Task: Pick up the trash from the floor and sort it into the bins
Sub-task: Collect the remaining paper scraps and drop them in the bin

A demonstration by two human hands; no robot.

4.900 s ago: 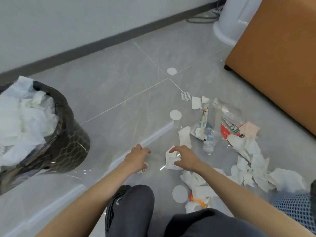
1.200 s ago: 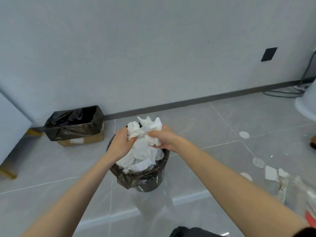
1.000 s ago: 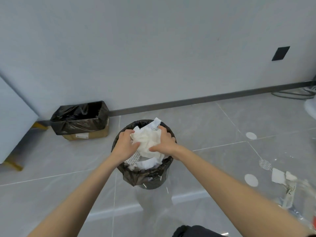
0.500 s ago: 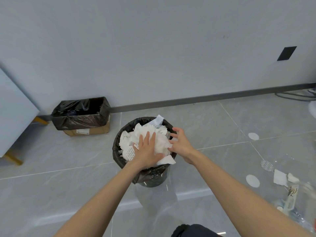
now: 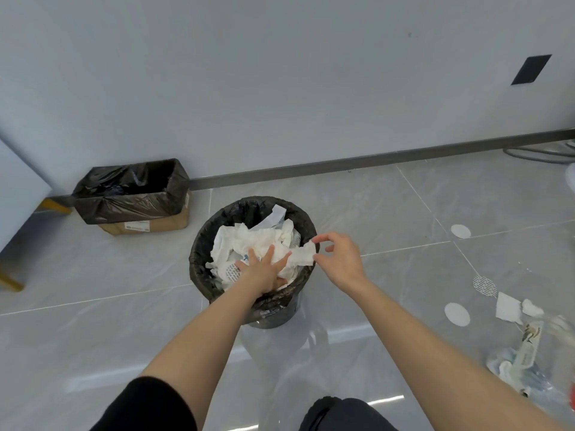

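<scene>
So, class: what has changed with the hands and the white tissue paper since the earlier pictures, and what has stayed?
Both hands carried the crumpled white tissue paper from the floor to the round black-lined bin and let go. The left hand now presses it down flat; the right hand is at a loose strip on the rim, grip unclear. The black-lined cardboard box stayed put.

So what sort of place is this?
Likely an indoor office or utility room: grey tiled floor, plain wall with dark baseboard, plus a bag-lined round bin and cardboard box bin.
</scene>
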